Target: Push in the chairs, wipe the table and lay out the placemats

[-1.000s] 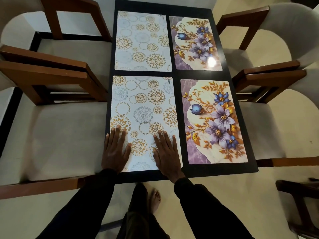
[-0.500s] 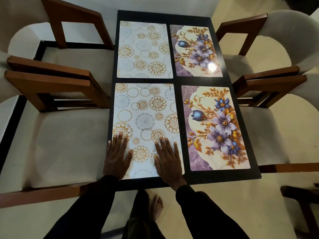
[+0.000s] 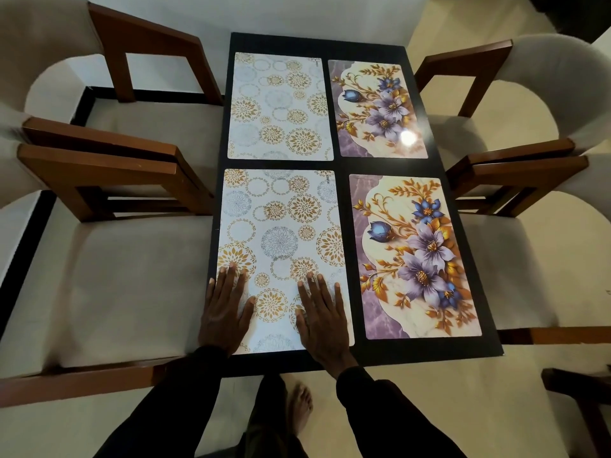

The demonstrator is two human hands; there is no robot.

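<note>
A small black table (image 3: 340, 165) carries several placemats. Two white mats with gold circles lie on its left half, one near (image 3: 281, 233) and one far (image 3: 281, 104). Two mats with purple flowers lie on the right half, one near (image 3: 413, 256) and one far (image 3: 377, 107). My left hand (image 3: 224, 312) and my right hand (image 3: 322, 320) rest flat, fingers spread, on the near end of the near white mat. Neither hand grips anything.
Wooden chairs with pale cushions stand close against both long sides: two on the left (image 3: 109, 282) (image 3: 145, 74) and two on the right (image 3: 529, 272) (image 3: 496, 94). Part of another dark chair (image 3: 582, 391) shows at the lower right. My bare foot (image 3: 299, 408) is on the pale floor.
My hands stay flat on the near white mat. The view has drifted so the table sits lower in frame; nothing on the table has visibly moved.
</note>
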